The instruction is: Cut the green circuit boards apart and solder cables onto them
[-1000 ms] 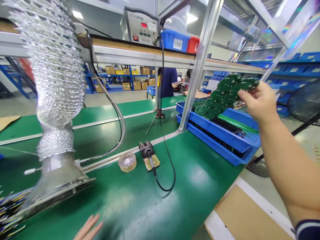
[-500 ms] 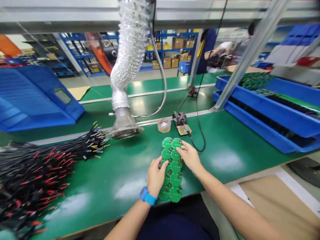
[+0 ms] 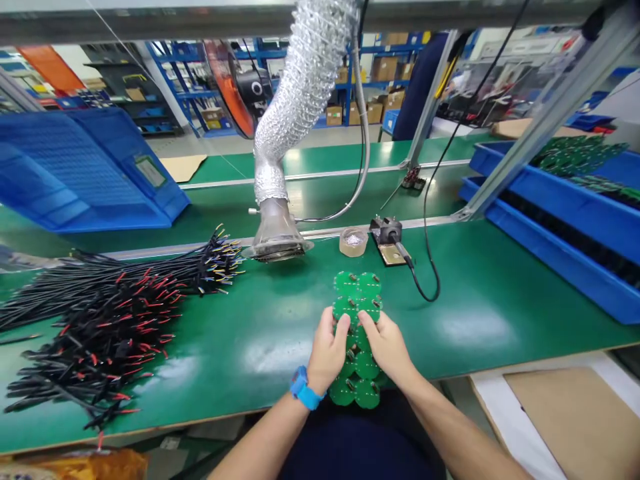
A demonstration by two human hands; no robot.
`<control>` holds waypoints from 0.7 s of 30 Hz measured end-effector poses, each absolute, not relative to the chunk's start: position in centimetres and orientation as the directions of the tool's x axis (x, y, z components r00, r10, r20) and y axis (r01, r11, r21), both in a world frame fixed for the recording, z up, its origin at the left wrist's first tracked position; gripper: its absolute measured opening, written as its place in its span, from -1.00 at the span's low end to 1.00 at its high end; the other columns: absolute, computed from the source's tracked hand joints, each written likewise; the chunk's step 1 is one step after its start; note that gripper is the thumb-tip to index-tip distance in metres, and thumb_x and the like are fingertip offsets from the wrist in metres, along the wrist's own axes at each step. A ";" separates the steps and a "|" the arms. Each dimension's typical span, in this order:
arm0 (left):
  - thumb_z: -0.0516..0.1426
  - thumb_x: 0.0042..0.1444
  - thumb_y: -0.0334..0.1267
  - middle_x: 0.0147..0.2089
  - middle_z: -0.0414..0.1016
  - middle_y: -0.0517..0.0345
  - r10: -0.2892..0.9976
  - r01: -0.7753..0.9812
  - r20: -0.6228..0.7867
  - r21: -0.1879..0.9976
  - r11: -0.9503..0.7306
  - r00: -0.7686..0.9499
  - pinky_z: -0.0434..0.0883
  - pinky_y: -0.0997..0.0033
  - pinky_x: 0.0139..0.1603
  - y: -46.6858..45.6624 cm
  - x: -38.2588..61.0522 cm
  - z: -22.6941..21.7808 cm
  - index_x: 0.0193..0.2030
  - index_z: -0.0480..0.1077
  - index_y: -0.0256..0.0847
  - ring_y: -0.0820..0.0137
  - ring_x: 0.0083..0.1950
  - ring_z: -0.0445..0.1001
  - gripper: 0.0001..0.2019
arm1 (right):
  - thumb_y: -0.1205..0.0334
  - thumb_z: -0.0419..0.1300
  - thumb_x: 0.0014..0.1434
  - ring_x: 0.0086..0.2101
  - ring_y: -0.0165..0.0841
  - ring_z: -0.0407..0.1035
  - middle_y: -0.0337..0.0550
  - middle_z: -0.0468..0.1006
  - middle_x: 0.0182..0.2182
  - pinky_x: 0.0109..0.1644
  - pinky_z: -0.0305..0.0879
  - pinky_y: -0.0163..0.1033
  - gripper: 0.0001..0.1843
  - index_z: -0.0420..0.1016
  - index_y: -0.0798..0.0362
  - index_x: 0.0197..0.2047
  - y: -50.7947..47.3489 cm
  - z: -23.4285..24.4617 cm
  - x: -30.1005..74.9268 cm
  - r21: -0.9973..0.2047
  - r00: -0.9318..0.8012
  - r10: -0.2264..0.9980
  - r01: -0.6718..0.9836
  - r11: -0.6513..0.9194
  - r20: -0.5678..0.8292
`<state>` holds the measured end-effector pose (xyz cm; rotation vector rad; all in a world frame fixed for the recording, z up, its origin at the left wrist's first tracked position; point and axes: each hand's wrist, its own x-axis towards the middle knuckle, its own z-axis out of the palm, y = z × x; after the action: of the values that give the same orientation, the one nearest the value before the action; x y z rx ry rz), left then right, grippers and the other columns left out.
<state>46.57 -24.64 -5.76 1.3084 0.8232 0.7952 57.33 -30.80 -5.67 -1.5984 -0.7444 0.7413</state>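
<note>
Green circuit boards (image 3: 369,288) held over table (image 3: 465,327) edge; left hand (image 3: 327,353), right hand (image 3: 391,347), fingers of each closed on opposite sides. Soldering iron (image 3: 401,251) beyond boards.

Foreground: we see a green table (image 3: 485,287) with glossy patches of reflected light (image 3: 473,327); overhead, a pale grey metal beam (image 3: 165,23) crosses our view, and at right we find a slanting metal post (image 3: 540,127); background: beyond the table we note a light grey floor (image 3: 220,143), blue shelving (image 3: 373,49) that bears cardboard boxes (image 3: 385,69), and, toward the far left, a dark shelf unit (image 3: 113,65)
</note>
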 end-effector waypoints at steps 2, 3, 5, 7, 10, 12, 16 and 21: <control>0.01 0.14 0.04 -0.46 0.34 0.24 0.858 0.036 -0.147 0.988 0.149 0.493 0.38 0.55 -0.42 -24.2 45.6 -5.3 -0.28 0.31 -0.22 0.52 -0.45 0.35 -0.67 | -0.12 0.11 0.09 -0.35 -0.32 0.36 -0.16 0.51 -0.41 -0.19 0.27 -0.23 -0.60 0.42 0.08 -0.37 -30.4 -5.6 56.0 -0.993 0.581 0.811 0.034 -0.110 -0.070; 0.00 0.13 0.08 -0.52 0.28 0.28 0.852 0.054 -0.198 0.979 0.196 0.485 0.34 0.57 -0.51 -24.0 45.1 -5.2 -0.32 0.30 -0.22 0.55 -0.53 0.29 -0.63 | -0.14 0.11 0.09 -0.39 -0.34 0.35 -0.18 0.50 -0.46 -0.24 0.26 -0.25 -0.59 0.40 0.08 -0.41 -30.1 -5.7 55.5 -0.994 0.571 0.817 0.003 -0.105 -0.085; 0.00 0.09 0.15 -0.59 0.21 0.33 0.839 0.054 -0.281 0.956 0.290 0.466 0.26 0.58 -0.64 -23.8 44.4 -4.9 -0.34 0.28 -0.22 0.57 -0.62 0.21 -0.59 | -0.18 0.11 0.07 -0.48 -0.38 0.31 -0.22 0.46 -0.52 -0.34 0.25 -0.28 -0.56 0.35 0.08 -0.46 -29.6 -6.0 54.5 -0.991 0.542 0.830 -0.071 -0.114 -0.134; 0.02 0.06 0.18 -0.61 0.21 0.34 0.828 0.036 -0.321 0.938 0.344 0.459 0.21 0.58 -0.69 -23.8 43.9 -4.8 -0.33 0.28 -0.22 0.56 -0.66 0.20 -0.57 | -0.22 0.10 0.05 -0.56 -0.41 0.27 -0.25 0.43 -0.58 -0.44 0.23 -0.30 -0.53 0.30 0.06 -0.46 -29.2 -6.1 53.7 -0.979 0.498 0.845 -0.158 -0.131 -0.194; -0.08 0.06 0.26 -0.68 0.15 0.34 0.795 0.060 -0.389 0.910 0.410 0.465 0.12 0.56 -0.74 -23.2 43.5 -5.1 -0.42 0.22 -0.22 0.57 -0.73 0.12 -0.49 | -0.30 -0.01 0.08 -0.72 -0.43 0.15 -0.31 0.28 -0.75 -0.62 0.14 -0.30 -0.48 0.22 0.03 -0.51 -28.8 -5.9 52.4 -0.938 0.383 0.878 -0.297 -0.177 -0.287; -0.17 0.09 0.27 -0.70 0.12 0.34 0.795 0.187 -0.376 0.927 0.325 0.476 0.11 0.54 -0.72 -21.5 43.1 -5.4 -0.46 0.21 -0.21 0.56 -0.73 0.11 -0.46 | -0.32 -0.04 0.08 -0.77 -0.44 0.09 -0.34 0.21 -0.79 -0.68 0.09 -0.31 -0.47 0.19 0.01 -0.51 -28.3 -5.6 51.7 -0.889 0.365 0.864 -0.423 -0.176 -0.345; -0.03 0.10 0.14 -0.59 0.28 0.23 0.816 0.513 -0.073 0.809 -0.288 0.574 0.27 0.49 -0.46 -14.4 42.4 -5.4 -0.51 0.29 -0.21 0.46 -0.53 0.32 -0.56 | -0.32 -0.03 0.07 -0.59 -0.38 0.32 -0.23 0.43 -0.59 -0.54 0.27 -0.29 -0.49 0.26 0.02 -0.36 -26.1 -5.3 51.3 -0.819 0.387 0.812 -0.544 -0.182 -0.437; 0.11 0.05 0.03 -0.20 0.49 -0.02 0.711 0.633 -0.006 0.460 -0.622 0.703 0.31 0.32 -0.05 -9.2 41.6 -4.6 -0.19 0.44 -0.22 0.24 -0.15 0.45 -0.64 | -0.16 0.17 0.00 -0.28 -0.23 0.44 0.07 0.50 -0.22 -0.17 0.38 -0.06 -0.47 0.36 0.11 -0.13 -26.3 -4.9 53.1 -0.815 0.209 0.877 -0.507 -0.281 -0.433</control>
<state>41.64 -9.16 -4.55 2.4795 1.0370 0.2445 53.07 -26.33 -4.94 -1.2324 -0.4128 1.4148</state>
